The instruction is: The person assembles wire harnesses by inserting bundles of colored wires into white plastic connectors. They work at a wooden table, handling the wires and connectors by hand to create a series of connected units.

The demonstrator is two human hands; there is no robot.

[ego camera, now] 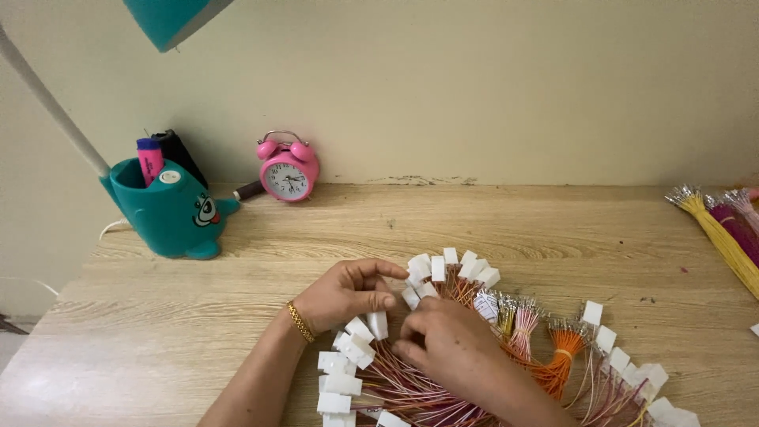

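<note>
- The left hand [344, 294] is lying on the table [506, 225], its thumb and forefinger pinching together on a white plug [413, 296] at the edge of a fan of wired plugs [455, 273].
- The right hand [447, 344] is resting just beside it, fingers curling down onto the same plug and the wires [411, 387] under it; whether it is gripping anything I cannot tell.
- A gold bracelet [301, 322] is sitting on the left wrist.
- More white plugs [348, 364] are lying below the left hand, and another row [624, 364] is spreading to the right.
- Between those, bundles of orange wires [561, 356] and pink wires [522, 328] are lying with metal tips upward.
- Far right, yellow wires [723, 237] are lying at the table's edge.
- At the back left, a teal holder [170, 209] with a cartoon eye is holding a pink marker [149, 158].
- Beside it, a pink clock [288, 168] is standing against the wall.
</note>
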